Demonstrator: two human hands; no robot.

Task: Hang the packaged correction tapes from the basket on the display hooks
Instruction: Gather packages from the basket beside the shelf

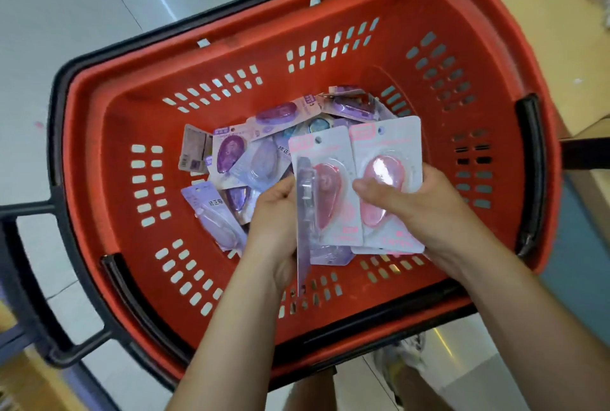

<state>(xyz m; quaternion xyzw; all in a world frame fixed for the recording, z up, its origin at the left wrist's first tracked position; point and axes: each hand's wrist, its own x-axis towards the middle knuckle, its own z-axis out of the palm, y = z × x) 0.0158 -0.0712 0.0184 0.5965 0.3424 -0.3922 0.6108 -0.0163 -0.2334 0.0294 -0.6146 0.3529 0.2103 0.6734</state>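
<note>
In the head view I am looking straight down into a red shopping basket (85, 153) with black handles (56, 126), which stands on pale floor tiles (66, 14).

Both my hands are inside it, above the near half of its floor and close together. My left hand (274, 212) is curled round an edge-on pack (303, 229), a purple-tinted card with a clear blister turned so I see only its thin side. My thumb sits at the left edge of a dark pink pack (325, 179) just beside it. That pack faces up at me with its hang hole toward the far rim. I cannot tell whether my left fingers carry it too or it only leans on them.

My right hand (419, 209) grips a light pink pack (389, 146). My thumb lies across the lower part of its rounded blister and my fingers are hidden behind the card. The edges of more cards show under its near end, though I cannot tell how many. The two pink packs sit side by side, their long edges touching or slightly overlapped, between my hands.

The rest of the packaged correction tapes lie as a loose pile of purple packs (260, 153) on the middle of the basket floor. It spreads from beneath my hands toward the far wall and the left side, with cards overlapping at all angles, some face up and at least one showing its printed back.

Past the near rim, a shoe (406, 357) shows on the tiles.
</note>
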